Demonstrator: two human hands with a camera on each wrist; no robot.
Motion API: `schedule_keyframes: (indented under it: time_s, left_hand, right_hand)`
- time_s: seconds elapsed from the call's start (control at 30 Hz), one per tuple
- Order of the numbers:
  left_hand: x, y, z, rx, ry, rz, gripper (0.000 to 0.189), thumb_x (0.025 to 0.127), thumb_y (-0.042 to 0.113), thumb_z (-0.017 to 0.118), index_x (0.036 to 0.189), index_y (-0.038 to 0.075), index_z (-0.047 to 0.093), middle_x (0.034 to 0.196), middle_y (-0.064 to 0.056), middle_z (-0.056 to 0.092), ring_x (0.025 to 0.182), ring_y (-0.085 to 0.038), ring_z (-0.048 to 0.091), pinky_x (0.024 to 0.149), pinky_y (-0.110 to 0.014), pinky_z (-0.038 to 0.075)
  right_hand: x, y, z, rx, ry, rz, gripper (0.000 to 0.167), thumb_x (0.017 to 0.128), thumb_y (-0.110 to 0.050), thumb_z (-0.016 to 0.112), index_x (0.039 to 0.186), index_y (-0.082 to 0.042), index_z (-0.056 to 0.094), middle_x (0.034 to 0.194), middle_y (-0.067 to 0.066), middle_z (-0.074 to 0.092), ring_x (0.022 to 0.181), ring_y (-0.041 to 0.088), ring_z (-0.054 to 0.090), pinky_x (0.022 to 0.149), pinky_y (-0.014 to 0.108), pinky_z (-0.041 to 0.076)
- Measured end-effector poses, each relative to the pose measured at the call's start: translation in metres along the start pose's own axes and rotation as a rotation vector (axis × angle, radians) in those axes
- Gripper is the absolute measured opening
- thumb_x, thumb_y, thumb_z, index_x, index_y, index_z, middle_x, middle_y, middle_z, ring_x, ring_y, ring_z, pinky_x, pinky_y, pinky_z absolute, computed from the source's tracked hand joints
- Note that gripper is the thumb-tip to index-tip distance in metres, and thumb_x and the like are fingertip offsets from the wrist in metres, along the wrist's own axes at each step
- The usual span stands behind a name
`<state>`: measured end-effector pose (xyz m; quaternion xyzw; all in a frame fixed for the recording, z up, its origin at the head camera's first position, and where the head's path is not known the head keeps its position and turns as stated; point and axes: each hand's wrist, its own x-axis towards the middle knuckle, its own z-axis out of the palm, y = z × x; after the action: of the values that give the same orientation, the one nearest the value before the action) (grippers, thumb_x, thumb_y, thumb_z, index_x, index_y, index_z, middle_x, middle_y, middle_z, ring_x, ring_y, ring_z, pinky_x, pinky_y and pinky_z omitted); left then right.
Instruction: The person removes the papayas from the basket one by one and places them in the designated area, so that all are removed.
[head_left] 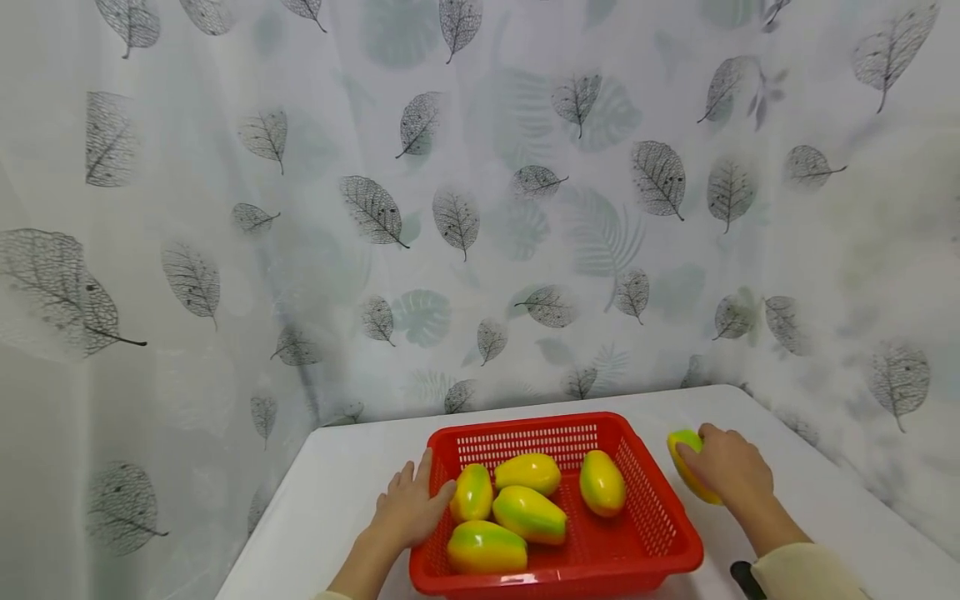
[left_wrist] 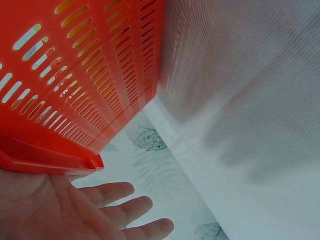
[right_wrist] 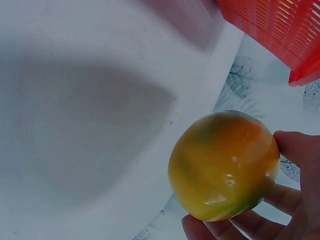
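A yellow-green papaya (head_left: 692, 468) is in my right hand (head_left: 731, 468), to the right of a red plastic basket (head_left: 663, 542). In the right wrist view, thumb and fingers grip the papaya (right_wrist: 225, 167) from one side, and a shadow lies on the white surface beyond it. My left hand (head_left: 411, 507) rests on the basket's left rim, its thumb reaching over the edge. The left wrist view shows the fingers (left_wrist: 125, 212) straight and spread beneath the rim, beside the slotted wall (left_wrist: 90, 70). Several papayas (head_left: 528, 514) lie in the basket.
The basket stands on a white table (head_left: 337, 475). A leaf-printed curtain (head_left: 480, 208) hangs behind the table and along both sides. Near my right sleeve (head_left: 806, 571) is a dark object (head_left: 746, 579), cut off by the frame's bottom edge.
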<state>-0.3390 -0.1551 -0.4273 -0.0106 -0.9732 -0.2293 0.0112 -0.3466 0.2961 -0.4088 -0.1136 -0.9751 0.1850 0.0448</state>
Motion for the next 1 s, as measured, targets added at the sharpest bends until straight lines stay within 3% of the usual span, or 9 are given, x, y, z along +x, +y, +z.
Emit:
schedule_keyframes:
  time_s: [0.43, 0.63, 1.0]
  left_hand:
    - [-0.003, -0.001, -0.002, -0.012, -0.009, 0.001, 0.084, 0.095, 0.053, 0.060, 0.162, 0.010, 0.033, 0.156, -0.031, 0.041, 0.141, -0.056, 0.038, 0.111, -0.080, 0.033]
    - [-0.004, -0.002, -0.002, -0.010, 0.003, 0.006, 0.084, 0.095, 0.053, 0.061, 0.162, 0.011, 0.033, 0.155, -0.030, 0.042, 0.140, -0.055, 0.040, 0.109, -0.079, 0.035]
    - [-0.002, -0.002, 0.001, -0.004, 0.005, 0.017, 0.085, 0.095, 0.054, 0.061, 0.162, 0.010, 0.033, 0.154, -0.030, 0.043, 0.138, -0.054, 0.043, 0.107, -0.078, 0.039]
  right_hand:
    - [0.001, 0.015, 0.022, 0.011, -0.087, 0.045, 0.066, 0.098, -0.040, 0.058, 0.127, 0.019, 0.051, 0.103, 0.032, 0.063, 0.086, 0.038, 0.061, 0.072, 0.052, 0.059]
    - [0.002, 0.017, 0.026, 0.006, -0.088, 0.053, 0.064, 0.099, -0.040, 0.057, 0.125, 0.018, 0.052, 0.099, 0.028, 0.063, 0.083, 0.034, 0.061, 0.066, 0.045, 0.056]
    - [0.006, 0.017, 0.029, -0.005, -0.095, 0.089, 0.065, 0.099, -0.040, 0.057, 0.127, 0.018, 0.052, 0.102, 0.029, 0.064, 0.085, 0.036, 0.063, 0.069, 0.048, 0.058]
